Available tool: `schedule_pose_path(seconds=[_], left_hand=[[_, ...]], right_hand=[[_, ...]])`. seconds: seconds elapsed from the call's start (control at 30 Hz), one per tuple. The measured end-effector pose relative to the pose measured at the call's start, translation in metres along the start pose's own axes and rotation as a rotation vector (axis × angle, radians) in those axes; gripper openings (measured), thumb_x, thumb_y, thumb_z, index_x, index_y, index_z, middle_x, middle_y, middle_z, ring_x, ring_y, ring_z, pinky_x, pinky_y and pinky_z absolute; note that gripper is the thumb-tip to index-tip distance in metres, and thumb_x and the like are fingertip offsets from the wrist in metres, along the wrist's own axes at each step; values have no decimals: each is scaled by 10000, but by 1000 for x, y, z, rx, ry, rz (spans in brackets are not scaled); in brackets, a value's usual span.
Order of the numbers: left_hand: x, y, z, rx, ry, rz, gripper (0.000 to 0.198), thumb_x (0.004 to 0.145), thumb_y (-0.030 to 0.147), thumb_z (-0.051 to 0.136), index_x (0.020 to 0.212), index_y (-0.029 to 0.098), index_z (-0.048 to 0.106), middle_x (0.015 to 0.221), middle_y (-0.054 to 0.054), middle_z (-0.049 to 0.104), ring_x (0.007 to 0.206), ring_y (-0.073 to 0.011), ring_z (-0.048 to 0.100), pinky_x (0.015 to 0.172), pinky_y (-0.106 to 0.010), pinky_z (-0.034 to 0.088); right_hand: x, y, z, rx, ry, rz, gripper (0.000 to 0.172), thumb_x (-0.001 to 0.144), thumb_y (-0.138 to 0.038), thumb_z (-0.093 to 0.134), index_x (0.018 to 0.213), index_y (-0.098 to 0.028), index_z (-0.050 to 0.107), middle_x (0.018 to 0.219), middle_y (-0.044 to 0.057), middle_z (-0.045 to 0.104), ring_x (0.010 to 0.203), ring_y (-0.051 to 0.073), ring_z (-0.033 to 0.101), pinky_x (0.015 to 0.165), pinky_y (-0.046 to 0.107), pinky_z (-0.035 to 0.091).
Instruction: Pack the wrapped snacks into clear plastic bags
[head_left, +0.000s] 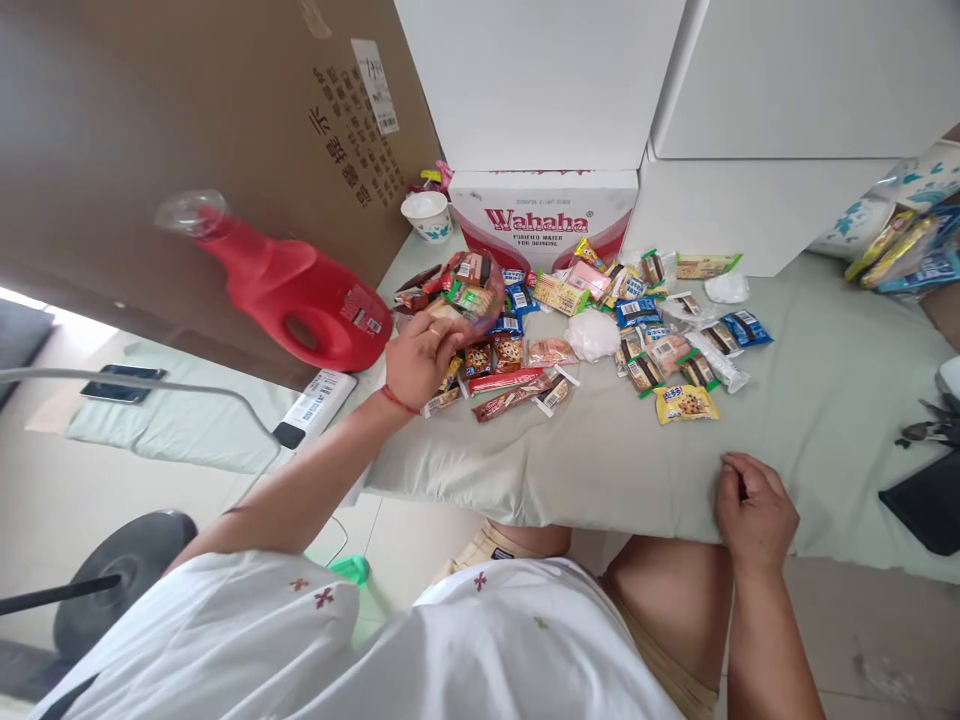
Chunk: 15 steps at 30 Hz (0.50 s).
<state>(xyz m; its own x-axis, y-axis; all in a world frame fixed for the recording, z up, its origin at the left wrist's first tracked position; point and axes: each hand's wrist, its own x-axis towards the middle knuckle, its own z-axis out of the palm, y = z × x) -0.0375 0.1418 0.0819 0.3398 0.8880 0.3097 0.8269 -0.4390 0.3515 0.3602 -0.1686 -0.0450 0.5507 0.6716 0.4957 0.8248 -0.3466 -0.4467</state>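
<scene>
My left hand (420, 357) is closed on the edge of a clear plastic bag (469, 290) stuffed with wrapped snacks, at the left end of the cloth-covered table (810, 400). A red string circles that wrist. My right hand (754, 505) rests on the table's front edge with its fingers curled in and nothing visible in them. Between the hands lie several loose snack packets (660, 340), among them a yellow cookie packet (686, 403) and a red bar (504, 381).
A Wahaha water carton (551, 215) and white boxes (757, 130) stand at the back. A red detergent jug (300, 295) lies left beside a large brown cardboard box (195, 120), a paper cup (427, 215) and a power strip (315, 405). More snack bags (907, 240) sit far right.
</scene>
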Motion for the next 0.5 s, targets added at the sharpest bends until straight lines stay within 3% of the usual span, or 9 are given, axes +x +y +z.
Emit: schedule_pose_path(seconds=[0.13,0.23,0.37,0.5], left_hand=[[-21,44,-20,-387,203,-5,214,897,425,730,968,226,761,1031,-65,681,984,-229,644,901,-320,501],[-1,70,-17,-792,288,-128,201,839,384,824,901,211,743,915,-20,661,836,-159,642,777,-258,515],[63,82,22,-1399,345,-317,243,883,357,805,824,179,650,696,45,579,545,-50,507,546,-178,387],[110,87,64,-1735,286,-595,385,959,261,717,671,179,474,524,97,425,406,-28,256,438,-199,222]], right_hand=[[0,1,0,-14,5,2,301,966,-306,518,1015,-179,786,1072,103,785,964,245,728,885,373,550],[0,1,1,-24,8,10,302,951,-300,518,1012,-180,788,1071,103,787,967,253,726,873,380,547],[0,1,1,-12,13,27,295,943,-303,525,1009,-184,787,1064,99,787,969,251,725,882,381,548],[-1,1,1,-6,16,25,295,946,-306,524,1005,-180,785,1067,107,783,979,249,722,891,381,550]])
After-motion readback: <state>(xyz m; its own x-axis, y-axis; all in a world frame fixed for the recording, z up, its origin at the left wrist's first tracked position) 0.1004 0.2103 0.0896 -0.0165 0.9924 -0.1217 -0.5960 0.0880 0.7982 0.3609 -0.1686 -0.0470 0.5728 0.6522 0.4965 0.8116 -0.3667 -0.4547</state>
